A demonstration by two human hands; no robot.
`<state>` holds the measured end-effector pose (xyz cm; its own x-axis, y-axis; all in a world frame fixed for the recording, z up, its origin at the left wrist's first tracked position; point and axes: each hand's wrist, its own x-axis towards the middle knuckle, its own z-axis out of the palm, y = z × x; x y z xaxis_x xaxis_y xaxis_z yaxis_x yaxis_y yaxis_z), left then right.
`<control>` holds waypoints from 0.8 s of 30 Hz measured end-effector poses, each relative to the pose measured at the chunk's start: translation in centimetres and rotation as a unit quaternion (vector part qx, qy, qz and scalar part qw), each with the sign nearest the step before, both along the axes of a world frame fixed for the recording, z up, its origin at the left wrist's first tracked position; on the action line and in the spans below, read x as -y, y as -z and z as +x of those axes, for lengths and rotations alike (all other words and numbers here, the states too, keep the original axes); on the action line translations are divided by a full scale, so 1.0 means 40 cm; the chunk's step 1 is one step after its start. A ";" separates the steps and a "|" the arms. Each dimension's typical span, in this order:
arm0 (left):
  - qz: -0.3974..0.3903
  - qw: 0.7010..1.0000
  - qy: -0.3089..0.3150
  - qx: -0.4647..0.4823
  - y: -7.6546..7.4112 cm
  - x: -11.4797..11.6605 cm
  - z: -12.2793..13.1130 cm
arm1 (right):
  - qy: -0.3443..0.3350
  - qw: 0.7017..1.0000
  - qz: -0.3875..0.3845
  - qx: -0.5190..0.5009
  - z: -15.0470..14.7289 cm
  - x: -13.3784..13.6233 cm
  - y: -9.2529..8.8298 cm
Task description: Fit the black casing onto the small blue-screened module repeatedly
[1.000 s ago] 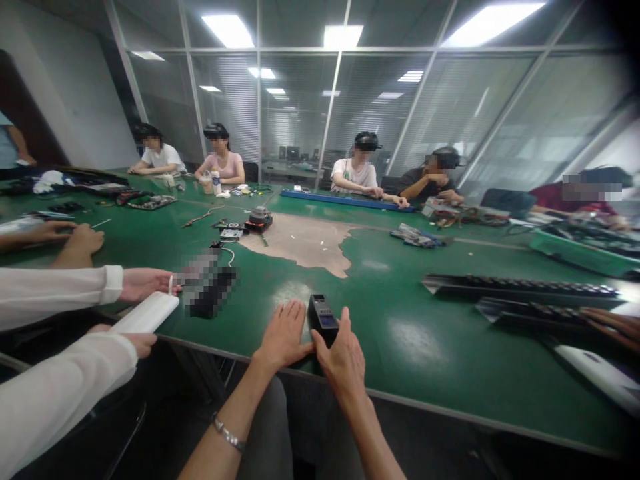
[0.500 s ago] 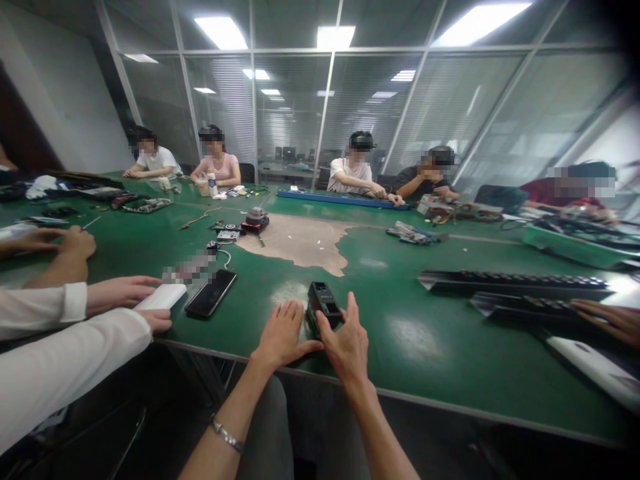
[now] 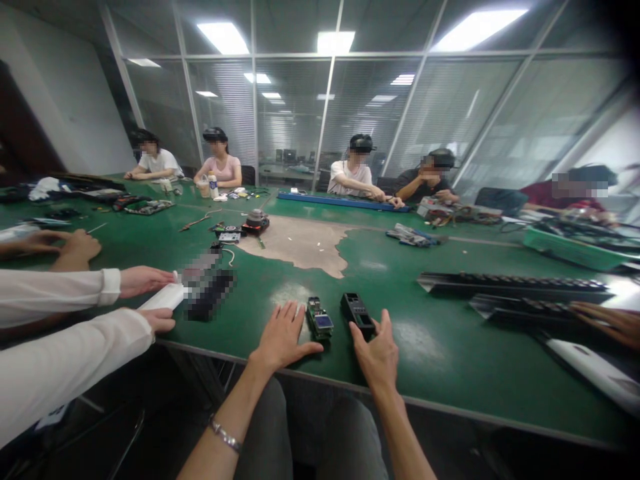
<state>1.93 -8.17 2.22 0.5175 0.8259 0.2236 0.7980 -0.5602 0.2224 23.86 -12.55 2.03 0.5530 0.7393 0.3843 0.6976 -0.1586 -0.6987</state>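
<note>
My left hand [image 3: 283,337] lies flat on the green table mat [image 3: 415,360], fingers spread, just left of a small green circuit board with a blue-lit display [image 3: 320,319]. The board rests on the mat between my hands. To its right stands a black plastic casing [image 3: 357,313], open side up. My right hand [image 3: 376,350] is at the casing's near end, fingers apart, and seems to touch it. Neither hand lifts anything. A metal bracelet [image 3: 225,435] circles my left wrist.
A co-worker's white-sleeved hands [image 3: 147,287] hold a white rectangular object [image 3: 163,298] at left, beside a pixelated black object [image 3: 210,295]. Long black toothed strips [image 3: 515,285] and another person's hand [image 3: 603,323] lie at right. A tan patch [image 3: 295,245] marks the mat. Several seated people work with electronics.
The single black device between my hands is now two pieces, a circuit board and a casing, lying side by side on the mat. My hands have moved apart, the right one rightward.
</note>
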 end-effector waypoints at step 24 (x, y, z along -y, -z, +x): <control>-0.005 0.999 -0.030 0.011 0.010 0.007 0.027 | -0.022 0.998 0.047 0.032 -0.004 0.000 0.026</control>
